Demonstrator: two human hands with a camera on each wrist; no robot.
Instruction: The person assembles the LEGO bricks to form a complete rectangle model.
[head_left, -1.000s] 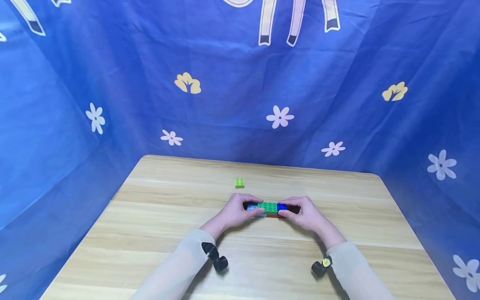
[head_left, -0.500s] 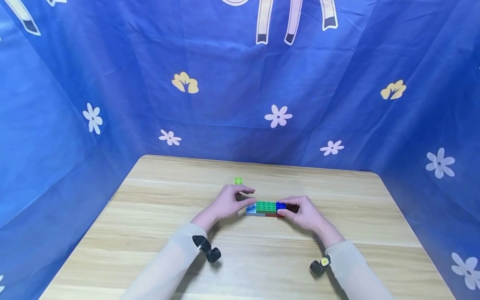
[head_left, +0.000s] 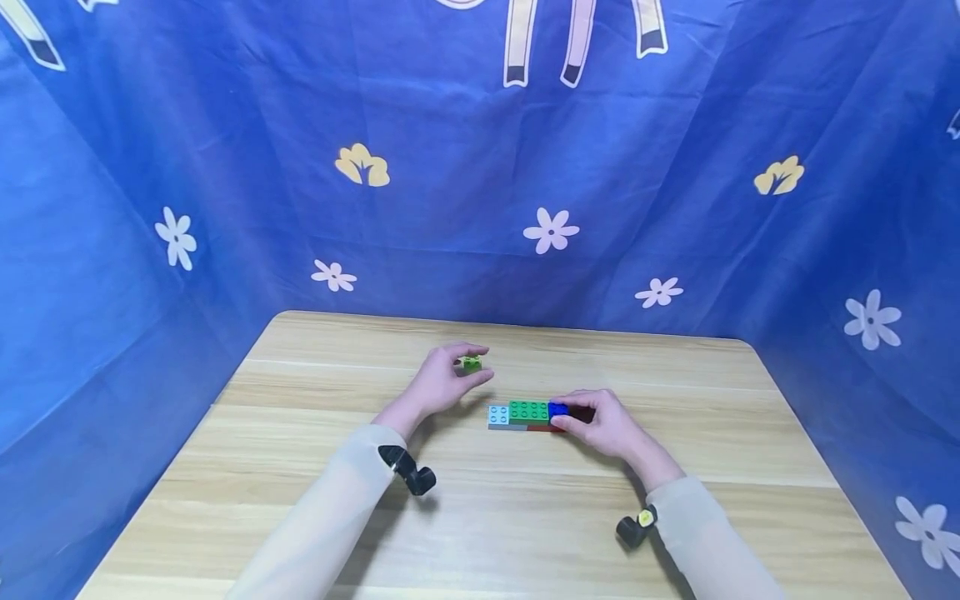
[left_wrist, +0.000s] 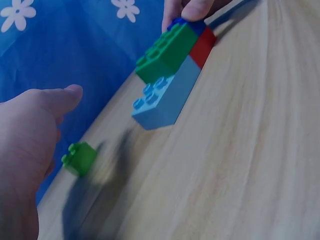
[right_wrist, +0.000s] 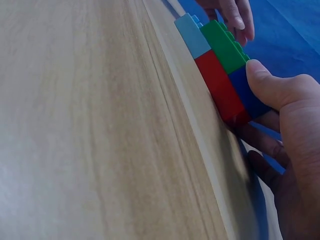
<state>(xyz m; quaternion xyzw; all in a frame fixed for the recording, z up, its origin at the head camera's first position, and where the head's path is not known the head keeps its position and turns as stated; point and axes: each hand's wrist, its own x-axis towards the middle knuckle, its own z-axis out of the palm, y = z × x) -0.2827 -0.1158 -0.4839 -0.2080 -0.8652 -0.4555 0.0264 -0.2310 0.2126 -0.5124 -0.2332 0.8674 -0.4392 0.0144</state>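
A small lime-green brick stands on the table behind the other bricks. My left hand reaches round it, thumb and fingers spread to either side; in the left wrist view a gap shows between thumb and brick. Nearer me is a low two-layer build: a light blue brick and a red brick end to end below, a green brick and a dark blue brick on top. My right hand pinches the dark blue brick at the right end, thumb on the near side.
The wooden table has a blue patterned cloth hanging behind it and at both sides. Black wrist cameras sit on both sleeves, the left camera and the right camera, close above the tabletop.
My left hand has let go of the build's left end and moved back and left to the lime-green brick, uncovering the light blue brick. My right hand stays on the dark blue brick.
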